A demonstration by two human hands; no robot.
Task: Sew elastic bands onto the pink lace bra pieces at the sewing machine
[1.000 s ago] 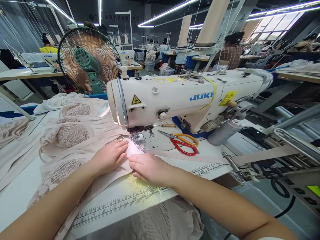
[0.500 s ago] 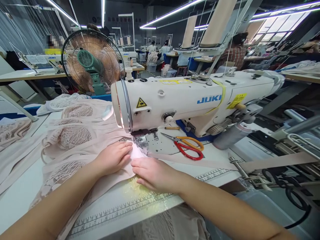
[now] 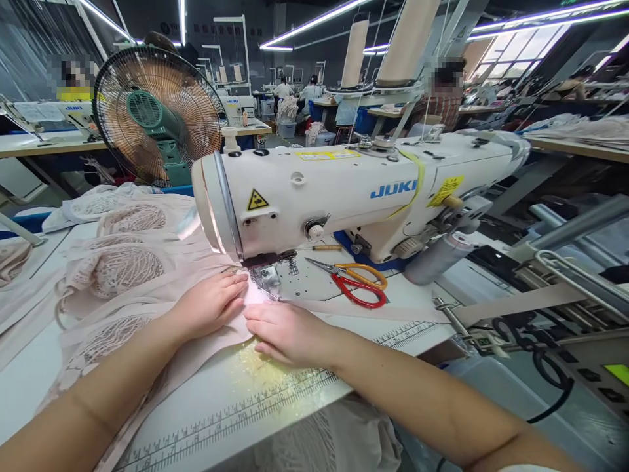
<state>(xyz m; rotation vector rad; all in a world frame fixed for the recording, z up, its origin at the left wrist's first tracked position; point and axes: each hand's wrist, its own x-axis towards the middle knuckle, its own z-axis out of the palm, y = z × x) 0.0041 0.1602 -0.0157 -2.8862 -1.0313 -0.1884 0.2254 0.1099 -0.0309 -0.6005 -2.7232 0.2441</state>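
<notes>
Pale pink-beige fabric [image 3: 211, 341] with lace-covered cups lies on the left of the sewing table, its edge running under the presser foot [image 3: 265, 278] of a white JUKI sewing machine [image 3: 304, 190]. My left hand [image 3: 211, 305] rests flat on the fabric, fingers stretched toward the needle area. Just right of it, my right hand [image 3: 289, 334] is closed at the near edge of the fabric, fingertips on the cloth and thumb by its border. A beige elastic strip [image 3: 403, 311] runs from the right toward the foot. The needle itself is hard to make out.
Scissors [image 3: 354, 282] with red and orange handles lie right of the foot. A grey thread cone [image 3: 437, 259] stands behind. A printed ruler [image 3: 236, 419] follows the front edge. Beyond are a large fan [image 3: 157, 118] and people at other machines.
The view has shifted slightly, so the machine and table sit further left. Both hands keep nearly the same place on the fabric by the foot.
</notes>
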